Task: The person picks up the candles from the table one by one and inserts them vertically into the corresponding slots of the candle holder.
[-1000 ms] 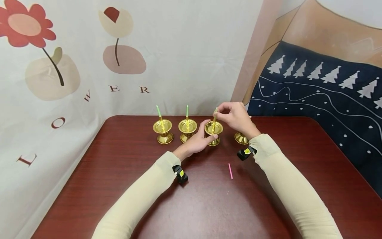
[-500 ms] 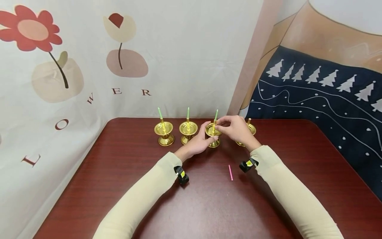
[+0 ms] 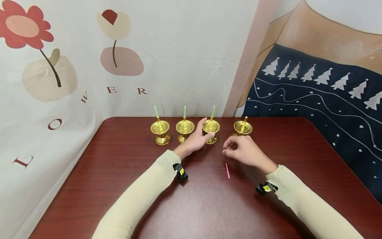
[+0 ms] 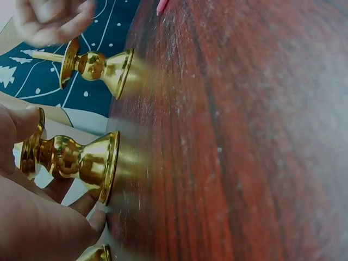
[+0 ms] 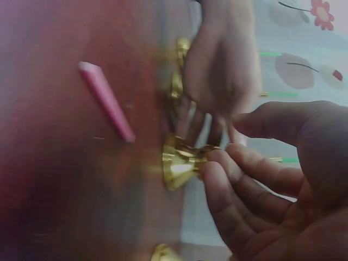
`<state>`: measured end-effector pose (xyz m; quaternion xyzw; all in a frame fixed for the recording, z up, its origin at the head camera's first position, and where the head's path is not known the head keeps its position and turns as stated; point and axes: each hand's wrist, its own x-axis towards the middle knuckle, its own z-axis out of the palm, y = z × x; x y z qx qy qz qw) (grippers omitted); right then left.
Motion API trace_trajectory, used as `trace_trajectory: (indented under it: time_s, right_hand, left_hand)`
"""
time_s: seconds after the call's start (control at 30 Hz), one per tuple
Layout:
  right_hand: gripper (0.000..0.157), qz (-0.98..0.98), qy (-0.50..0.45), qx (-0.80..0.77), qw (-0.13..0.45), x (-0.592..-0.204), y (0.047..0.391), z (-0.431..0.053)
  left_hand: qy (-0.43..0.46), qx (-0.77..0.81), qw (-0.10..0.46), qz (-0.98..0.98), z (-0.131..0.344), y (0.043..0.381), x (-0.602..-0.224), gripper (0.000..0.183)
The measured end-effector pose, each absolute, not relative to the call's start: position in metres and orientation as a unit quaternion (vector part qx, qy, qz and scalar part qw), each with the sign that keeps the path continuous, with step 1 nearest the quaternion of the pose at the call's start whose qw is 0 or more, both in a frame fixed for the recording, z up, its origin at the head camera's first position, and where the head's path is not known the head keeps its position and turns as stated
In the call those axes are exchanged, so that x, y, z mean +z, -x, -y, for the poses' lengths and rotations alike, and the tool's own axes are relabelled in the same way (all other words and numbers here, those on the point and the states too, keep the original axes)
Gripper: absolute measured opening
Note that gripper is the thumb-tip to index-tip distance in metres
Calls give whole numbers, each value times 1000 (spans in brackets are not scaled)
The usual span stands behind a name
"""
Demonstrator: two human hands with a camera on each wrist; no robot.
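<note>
My left hand (image 3: 194, 141) holds the third brass candle holder (image 3: 211, 139) from the left, thumb at the near side and fingers round the back. A thin green candle (image 3: 213, 112) stands upright in this holder. The left wrist view shows the holder's base (image 4: 100, 166) on the table. My right hand (image 3: 245, 151) hovers right of it with loosely bent fingers and nothing between them. Below those fingertips, a pink candle (image 3: 227, 171) lies on the table; the right wrist view shows it too (image 5: 107, 101).
Two more brass holders stand to the left, the outer one (image 3: 161, 132) and the inner one (image 3: 184, 127), each bearing a green candle. At the right a fourth holder (image 3: 243, 127) has a bare socket. The reddish wooden table (image 3: 191, 205) ends at a printed cloth backdrop (image 3: 185, 66).
My right hand let go of the green candle, which now stands in the third holder, and moved down and right towards the pink candle. My left hand kept its hold.
</note>
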<state>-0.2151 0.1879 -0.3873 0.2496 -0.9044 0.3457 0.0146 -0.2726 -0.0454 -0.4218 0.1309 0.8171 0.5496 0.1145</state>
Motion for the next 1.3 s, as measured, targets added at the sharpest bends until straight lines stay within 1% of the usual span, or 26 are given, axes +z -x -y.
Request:
trace_trajectory:
  time_s: [0.17,0.33,0.47,0.7,0.77,0.9,1.03,1.2,1.3]
  right_hand:
    - [18,914,-245,321,-24,-403,200,-198]
    - [34,924,-230,299,-64,-413,187,-201]
    - [41,929,-231,281,-68,-417,182,-200]
    - [38,924,-255,281,-48,-420,181,-204]
    - [36,919,-264,291,-45,-421,182,-207]
    - [33,908,-276,313,-46,-423,183,-212]
    - [31,900,-278,332,-53,-422,184,-214]
    - [28,896,-279,339,-65,-420,184,-217]
    - [26,893,-281,344,-68,-420,185,-219]
  left_hand:
    - [-114,555,106,-817,42,271,-420,83]
    - [-96,548,93,-826,38,269,-423,83]
    - [-88,533,83,-838,36,264,-425,86]
    - [-99,548,90,-826,38,247,-422,96]
    - [-110,555,89,-820,41,242,-422,96]
    - [-136,558,82,-815,45,230,-423,90]
    - [-159,542,90,-820,43,216,-419,81]
    - [-202,518,119,-823,29,214,-413,70]
    - [-210,515,130,-821,17,218,-408,68]
